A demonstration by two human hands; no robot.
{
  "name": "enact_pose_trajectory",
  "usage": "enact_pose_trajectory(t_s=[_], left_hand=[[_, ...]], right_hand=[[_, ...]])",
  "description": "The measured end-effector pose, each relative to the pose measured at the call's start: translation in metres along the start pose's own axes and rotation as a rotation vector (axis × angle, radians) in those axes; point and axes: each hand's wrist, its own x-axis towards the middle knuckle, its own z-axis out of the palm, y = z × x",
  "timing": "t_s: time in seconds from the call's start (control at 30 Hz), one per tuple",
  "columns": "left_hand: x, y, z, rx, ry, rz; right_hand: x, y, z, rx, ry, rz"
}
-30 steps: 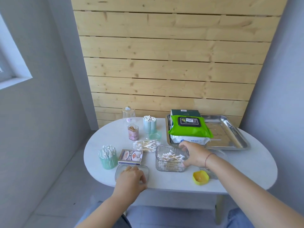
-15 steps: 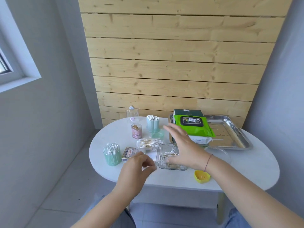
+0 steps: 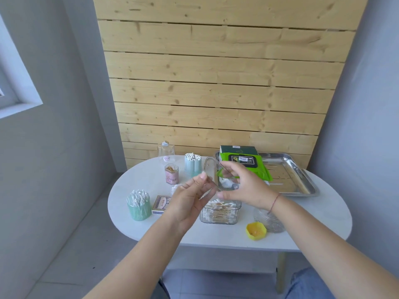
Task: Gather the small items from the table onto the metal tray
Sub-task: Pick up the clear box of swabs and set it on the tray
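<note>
Fingers (image 3: 203,176) of my left hand (image 3: 190,201) and right hand (image 3: 244,186) are pinching the clear lid (image 3: 212,171) by its edges above the swab box (image 3: 220,214); I am judging it light, stiff, slippery.

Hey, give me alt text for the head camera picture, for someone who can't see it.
A person's left hand and right hand hold a clear lid on edge above an open clear box of cotton swabs on a white oval table. Behind, a metal tray carries a green wipes pack; a mint cup of swabs stands at left.
</note>
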Motion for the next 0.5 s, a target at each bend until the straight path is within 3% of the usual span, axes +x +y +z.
enact_pose_trajectory(t_s=[0.1, 0.2, 0.5], left_hand=[[0.014, -0.016, -0.021, 0.234, 0.233, 0.011], [0.027, -0.026, -0.036, 0.467, 0.404, -0.01], [0.047, -0.035, -0.035, 0.695, 0.29, -0.031]], right_hand=[[0.011, 0.017, -0.005, -0.342, -0.141, 0.083], [0.021, 0.027, 0.001, -0.442, -0.253, 0.136], [0.038, 0.035, 0.019, -0.45, -0.36, 0.169]])
